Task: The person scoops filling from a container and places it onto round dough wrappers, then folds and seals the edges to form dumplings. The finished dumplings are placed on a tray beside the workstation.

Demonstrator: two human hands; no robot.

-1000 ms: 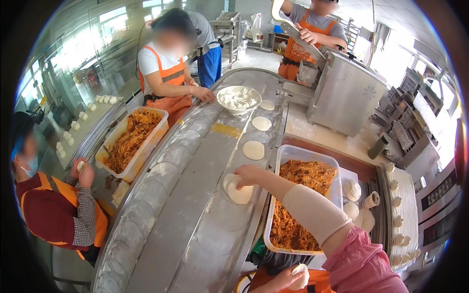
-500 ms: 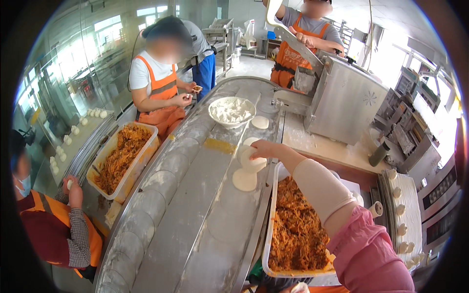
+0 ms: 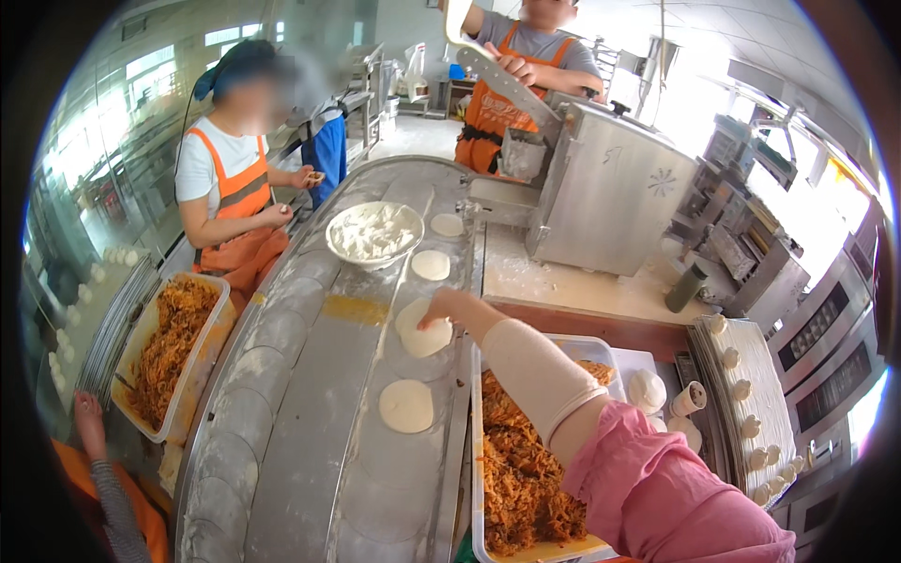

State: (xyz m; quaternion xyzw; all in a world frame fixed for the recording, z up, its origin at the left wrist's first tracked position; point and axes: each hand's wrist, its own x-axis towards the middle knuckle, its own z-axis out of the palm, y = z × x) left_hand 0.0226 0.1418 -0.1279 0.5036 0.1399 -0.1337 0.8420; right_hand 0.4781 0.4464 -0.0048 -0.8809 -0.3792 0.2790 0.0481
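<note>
My right hand (image 3: 439, 308), its sleeve pink with a pale cuff, reaches over the metal conveyor (image 3: 310, 422). Its fingers are pinched at the upper right edge of a thin dough wrapper (image 3: 424, 336), which seems to overlap another round beneath. Nearer to me on the belt lies a flat dough round (image 3: 406, 406). Farther along are two more, a dough round (image 3: 431, 265) and a smaller-looking dough disc (image 3: 448, 224). Under my right forearm stands a plastic tub (image 3: 478, 488) of reddish-orange shredded filling (image 3: 526, 469). My left hand is outside the picture.
A bowl of white flour (image 3: 374, 233) sits on the conveyor. Across it stands another filling tub (image 3: 221, 328). Co-workers in orange aprons (image 3: 246, 188) work around; one stands behind a steel machine (image 3: 610, 183). At right, trays (image 3: 751, 394) hold small buns.
The view has swung to the right. The dough rounds lie nearer to me along the belt. My right hand remains at a wrapper, and the near round now lies separate from it.
</note>
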